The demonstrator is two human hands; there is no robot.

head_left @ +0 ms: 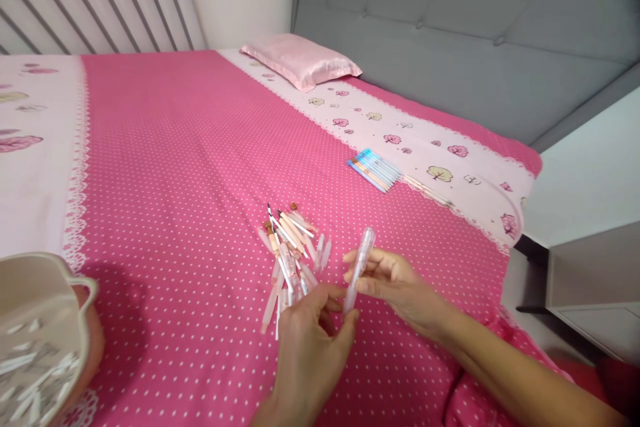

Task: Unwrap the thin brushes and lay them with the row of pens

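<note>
A clear, pinkish pen barrel (361, 260) is held upright and slightly tilted above the bed. The fingers and thumb of my right hand (400, 287) pinch its middle. At its lower end, my left hand (313, 343) closes thumb and index finger around it. Just beyond my left hand lies a loose pile of pen parts (287, 240): translucent pink barrels, white thin sticks, peach pieces and dark tips. Two short clear pink pieces (323, 252) sit beside the pile. Farther right, a row of blue-and-white pens (375, 170) lies side by side.
At the lower left stands a beige basin (37, 267) with a handle, holding white and grey scraps. The bed has a pink dotted sheet (190, 167). A pink pillow (300, 60) rests by the grey headboard (450, 27). A bedside cabinet (595, 287) stands right.
</note>
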